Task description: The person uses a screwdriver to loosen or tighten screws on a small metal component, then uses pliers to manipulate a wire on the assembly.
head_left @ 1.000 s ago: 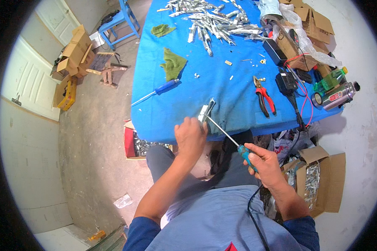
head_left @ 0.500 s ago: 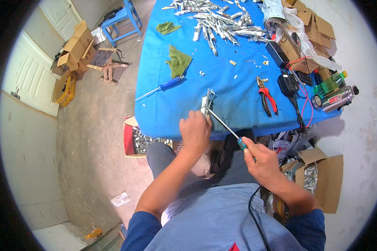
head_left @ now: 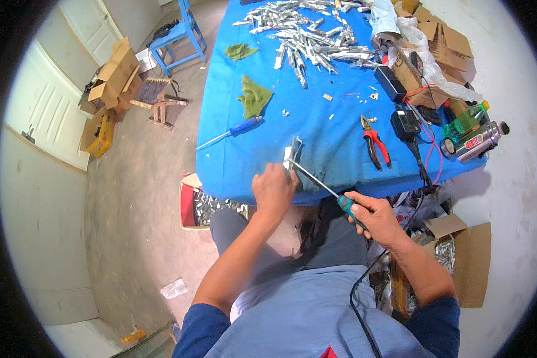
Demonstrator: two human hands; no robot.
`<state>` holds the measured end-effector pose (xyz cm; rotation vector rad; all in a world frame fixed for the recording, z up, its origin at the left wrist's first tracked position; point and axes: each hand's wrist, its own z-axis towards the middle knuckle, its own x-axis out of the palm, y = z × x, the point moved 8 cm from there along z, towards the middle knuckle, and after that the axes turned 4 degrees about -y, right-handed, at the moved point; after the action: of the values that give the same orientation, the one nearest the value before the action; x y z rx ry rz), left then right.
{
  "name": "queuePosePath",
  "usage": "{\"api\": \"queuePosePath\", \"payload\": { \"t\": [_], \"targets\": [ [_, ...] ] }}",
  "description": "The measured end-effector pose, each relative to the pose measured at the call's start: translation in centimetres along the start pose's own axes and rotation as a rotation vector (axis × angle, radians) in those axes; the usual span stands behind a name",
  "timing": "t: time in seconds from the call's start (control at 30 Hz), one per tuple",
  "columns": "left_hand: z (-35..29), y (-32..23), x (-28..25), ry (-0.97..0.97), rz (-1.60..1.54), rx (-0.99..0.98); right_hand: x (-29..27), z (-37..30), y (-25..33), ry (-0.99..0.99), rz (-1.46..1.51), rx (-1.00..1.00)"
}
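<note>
At the near edge of the blue-covered table [head_left: 221, 173], my left hand [head_left: 273, 190] is closed around the lower end of a slim silver-and-white metal part [head_left: 290, 153]. Its kind is not clear, and my fingers cover its near end. My right hand [head_left: 373, 218] grips a screwdriver [head_left: 317, 182] by its teal and black handle. The long shaft slants up to the left, and its tip meets the metal part just above my left fingers. Beyond it lies a heap of similar slim silver parts [head_left: 310, 39].
Red-handled pliers [head_left: 376, 143] lie to the right, a blue screwdriver [head_left: 238, 127] and green cloths [head_left: 255, 98] to the left. Cables, a black adapter [head_left: 404, 123] and a steel flask [head_left: 477, 143] crowd the right edge. Below stand a box of metal pieces [head_left: 188, 203] and a cardboard box [head_left: 471, 262].
My right hand has shifted its hold on the screwdriver, showing more of the handle. The tip stays at the metal part in my left hand. The view has shifted slightly.
</note>
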<state>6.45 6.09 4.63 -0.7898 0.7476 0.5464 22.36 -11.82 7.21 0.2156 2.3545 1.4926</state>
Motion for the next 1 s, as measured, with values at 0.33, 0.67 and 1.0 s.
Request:
{"api": "queuePosePath", "payload": {
  "t": [0.33, 0.67, 1.0],
  "targets": [
    [0.0, -0.4, -0.2, 0.053, 0.015, 0.011, 1.4, -0.6, -2.8, 0.159, 0.547, 0.166],
    [0.6, -0.1, 0.3, 0.057, 0.014, -0.022, 1.3, -0.1, -0.3, -0.008, -0.097, -0.099],
    [1.3, 0.5, 0.9, 0.109, -0.022, -0.089, 3.4, -1.4, 2.0, -0.313, -0.757, -0.591]
  ]
}}
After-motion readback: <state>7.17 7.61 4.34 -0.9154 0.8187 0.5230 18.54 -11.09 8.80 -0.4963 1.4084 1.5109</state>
